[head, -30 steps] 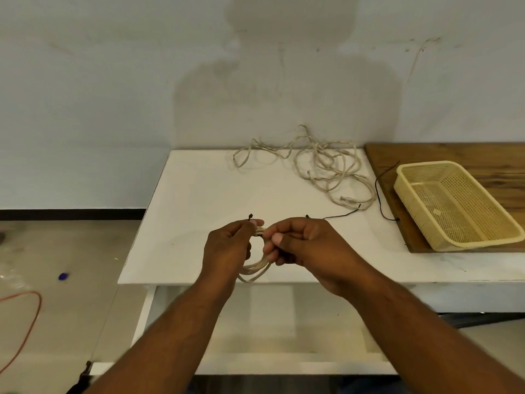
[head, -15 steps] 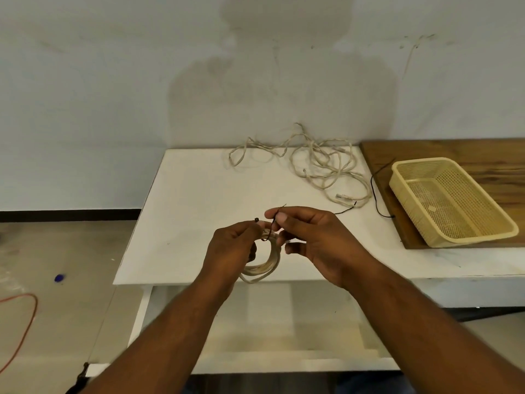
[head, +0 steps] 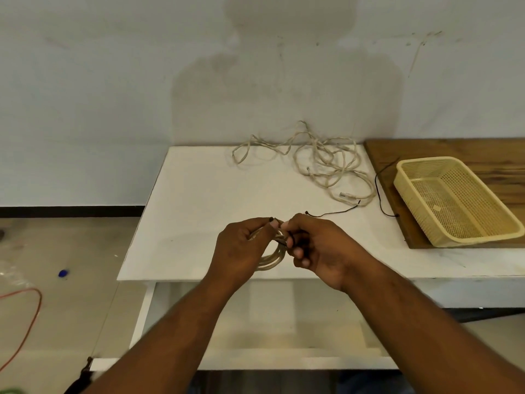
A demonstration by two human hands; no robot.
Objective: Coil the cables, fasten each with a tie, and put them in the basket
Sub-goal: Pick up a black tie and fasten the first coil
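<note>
Cream coiled cable (head: 271, 258), tight loops, left hand (head: 241, 248) grips it, right hand (head: 321, 248) pinches black tie (head: 290, 238)

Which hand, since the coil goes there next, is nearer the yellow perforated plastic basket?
Right. The right hand is left of the basket, pinching a black tie on the beige cable coil; the left hand grips the coil farther left.

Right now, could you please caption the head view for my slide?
Left hand and right hand work a black tie around a coiled cable.

Pale wall (head: 113, 81) — white table (head: 199, 194), tiled floor (head: 71, 308)
</note>
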